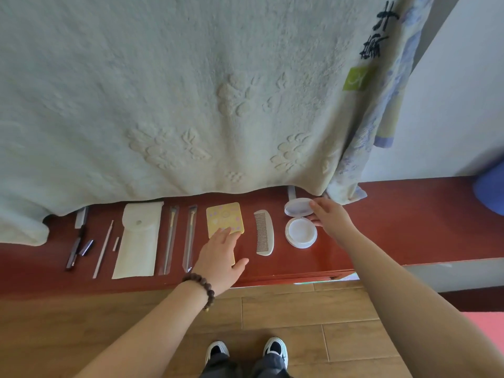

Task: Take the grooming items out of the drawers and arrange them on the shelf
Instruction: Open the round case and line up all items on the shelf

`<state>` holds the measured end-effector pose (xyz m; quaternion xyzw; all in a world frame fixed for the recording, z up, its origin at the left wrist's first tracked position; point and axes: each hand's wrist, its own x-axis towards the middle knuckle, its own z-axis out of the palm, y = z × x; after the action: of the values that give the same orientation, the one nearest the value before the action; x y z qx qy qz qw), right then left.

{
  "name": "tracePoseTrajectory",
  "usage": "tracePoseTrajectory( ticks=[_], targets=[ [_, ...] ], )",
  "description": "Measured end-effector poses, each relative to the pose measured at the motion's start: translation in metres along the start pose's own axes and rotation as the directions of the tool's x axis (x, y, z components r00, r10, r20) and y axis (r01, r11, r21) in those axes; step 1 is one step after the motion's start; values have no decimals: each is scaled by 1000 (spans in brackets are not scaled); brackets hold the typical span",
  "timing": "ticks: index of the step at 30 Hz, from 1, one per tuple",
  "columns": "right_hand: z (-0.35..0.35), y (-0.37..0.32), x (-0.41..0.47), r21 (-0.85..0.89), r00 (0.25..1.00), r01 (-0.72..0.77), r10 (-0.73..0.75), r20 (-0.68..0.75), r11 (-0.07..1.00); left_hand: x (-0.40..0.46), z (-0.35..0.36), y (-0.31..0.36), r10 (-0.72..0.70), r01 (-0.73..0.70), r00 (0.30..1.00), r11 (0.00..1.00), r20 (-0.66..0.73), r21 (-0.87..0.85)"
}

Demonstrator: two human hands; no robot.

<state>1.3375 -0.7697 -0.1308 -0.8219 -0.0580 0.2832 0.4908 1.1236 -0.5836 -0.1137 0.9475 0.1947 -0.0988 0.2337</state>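
Red-brown shelf (pixel 381 214) already carries a tidy row: white pouch (pixel 137 241), two sleeved tools (pixel 170 238), yellow compact (pixel 225 220), comb (pixel 264 231), open round case (pixel 300 232). Left hand (pixel 221 261) rests flat on the compact, fingers spread. Right hand (pixel 331 218) pinches the case's lid, probably squaring it. Drawers unseen; arranging looks nearly done.
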Motion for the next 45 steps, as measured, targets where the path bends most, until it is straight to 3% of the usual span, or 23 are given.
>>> tracePoseTrajectory(
  ticks=[5, 10, 16, 28, 30, 32, 35, 38, 41, 45],
  targets=[
    [12, 13, -33, -208, 971, 69, -114, -212, 976, 2, 3, 2, -1, 0, 999, 1000, -36, -27],
    [45, 32, -59, -427, 970, 128, -203, -135, 895, 4, 6, 3, -8, 8, 999, 1000, -49, -3],
    [53, 26, -52, -503, 972, 58, -164, -169, 863, 7, 12, 6, -11, 9, 992, 1000, -125, -20],
    [53, 22, -50, -572, 977, 6, -126, -170, 820, 1, 14, -17, -48, 53, 987, 998, -150, 31],
    [56, 21, -57, -587, 953, 34, -202, -224, 809, 1, 14, -20, -58, 65, 988, 997, -142, 42],
    [66, 23, -70, -640, 885, 155, -394, -249, 753, 1, 16, -20, -68, 77, 990, 994, -123, 73],
    [99, 28, -94, -729, 836, 374, -549, -3, 573, -1, 20, -21, -68, 79, 995, 982, -68, 174],
    [125, 38, -107, -830, 878, 402, -419, 231, 386, -7, 27, -23, -63, 59, 998, 957, 7, 283],
    [131, 48, -107, -873, 920, 356, -290, 264, 333, -15, 39, -29, -60, 20, 994, 929, 96, 371],
    [127, 46, -106, -859, 909, 393, -280, 309, 329, -16, 44, -32, -46, -19, 987, 915, 151, 403]
  ],
)
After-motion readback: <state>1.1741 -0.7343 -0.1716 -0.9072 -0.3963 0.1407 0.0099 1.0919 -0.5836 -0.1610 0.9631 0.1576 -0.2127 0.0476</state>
